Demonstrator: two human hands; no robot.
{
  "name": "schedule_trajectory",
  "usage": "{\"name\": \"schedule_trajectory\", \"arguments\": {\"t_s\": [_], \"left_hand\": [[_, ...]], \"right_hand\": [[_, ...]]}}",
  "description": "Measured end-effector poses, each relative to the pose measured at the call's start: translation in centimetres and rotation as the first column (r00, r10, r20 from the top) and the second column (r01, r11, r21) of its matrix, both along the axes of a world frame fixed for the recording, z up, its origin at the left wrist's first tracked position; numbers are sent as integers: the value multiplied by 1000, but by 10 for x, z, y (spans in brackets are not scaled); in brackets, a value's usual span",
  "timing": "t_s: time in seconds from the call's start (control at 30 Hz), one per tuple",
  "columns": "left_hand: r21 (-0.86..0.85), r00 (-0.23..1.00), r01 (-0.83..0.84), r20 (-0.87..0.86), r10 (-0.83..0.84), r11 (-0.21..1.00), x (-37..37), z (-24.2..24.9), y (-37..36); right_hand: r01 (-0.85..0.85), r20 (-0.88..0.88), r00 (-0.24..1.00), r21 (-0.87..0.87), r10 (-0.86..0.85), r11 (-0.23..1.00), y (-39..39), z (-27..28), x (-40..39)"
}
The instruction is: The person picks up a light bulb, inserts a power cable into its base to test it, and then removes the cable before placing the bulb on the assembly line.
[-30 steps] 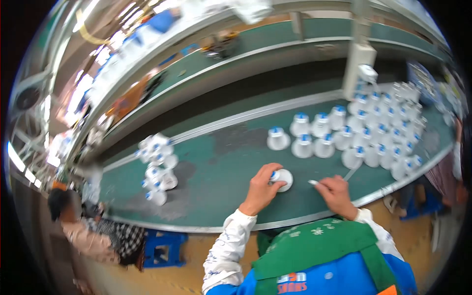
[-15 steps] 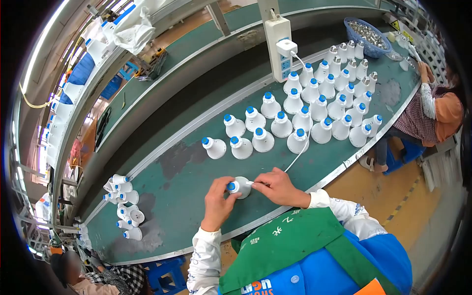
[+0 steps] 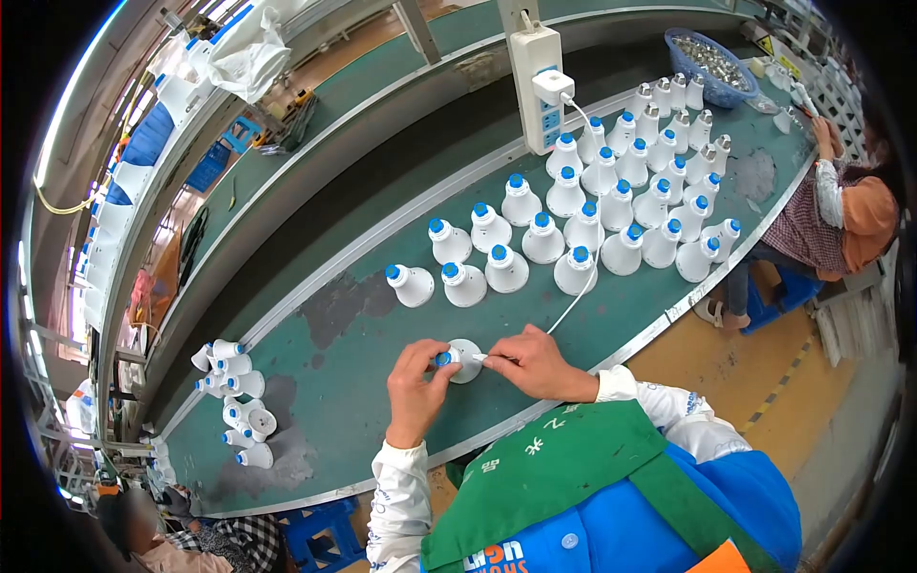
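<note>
A white cone-shaped light bulb (image 3: 466,368) with a blue cap stands on the green bench in front of me. My left hand (image 3: 418,390) is closed on it, thumb and fingers around the narrow neck by the cap. My right hand (image 3: 537,367) pinches the white plug end of a charging cable (image 3: 571,310) against the bulb's right side. Whether the plug sits inside a socket there is too small to tell. From the plug, the cable runs up across the standing bulbs to a white charger (image 3: 553,89) on a power strip (image 3: 538,124).
Rows of blue-capped bulbs (image 3: 542,239) stand ahead and right; some farther ones have metal caps. A blue basket (image 3: 709,67) of small metal parts sits at the far right. More bulbs (image 3: 250,384) are clustered left. A co-worker (image 3: 831,220) sits right, another person lower left.
The view has shifted slightly. Both hands stay at the same bulb, which seems turned a little, and the right hand still holds the cable end against its side.
</note>
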State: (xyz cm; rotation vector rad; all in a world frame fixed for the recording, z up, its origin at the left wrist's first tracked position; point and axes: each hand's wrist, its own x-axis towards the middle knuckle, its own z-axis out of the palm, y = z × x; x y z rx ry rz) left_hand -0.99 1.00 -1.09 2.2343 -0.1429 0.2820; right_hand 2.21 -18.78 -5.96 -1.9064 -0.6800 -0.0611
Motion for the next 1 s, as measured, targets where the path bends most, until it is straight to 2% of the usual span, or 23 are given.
{"name": "schedule_trajectory", "arguments": {"t_s": [0.07,0.23,0.3,0.43,0.53,0.63,0.7,0.8,0.93,1.0], "left_hand": [[3,998,-5,58,5,1000,-1,-5,0],[2,999,1,54,-1,1000,-4,-2,-2],[2,999,2,53,-2,1000,-5,-1,-3],[-7,999,-4,42,4,1000,-6,-2,-1],[-17,999,-12,31,12,1000,-7,-2,-2],[-4,999,-7,54,8,1000,-6,-3,-1],[16,997,3,80,-4,1000,-7,-4,-1],[6,999,-20,25,20,1000,-8,-5,-3],[21,997,-18,79,16,1000,-9,-6,-6],[30,996,-31,83,29,999,-10,-7,-7]], "right_hand": [[14,2,1000,-12,-14,1000,1,-2,1],[23,18,1000,10,-23,1000,13,-6,4],[30,-67,997,-36,-32,999,14,-7,6],[9,-69,998,-39,-12,999,14,-7,6],[-22,-73,997,52,25,998,14,-4,6],[-60,-127,990,20,63,998,12,2,12],[-131,-368,920,41,137,990,10,6,19],[-162,-412,893,77,179,984,13,8,28],[-142,-472,870,36,142,989,19,8,26],[-92,-398,913,21,93,996,21,9,22]]}}
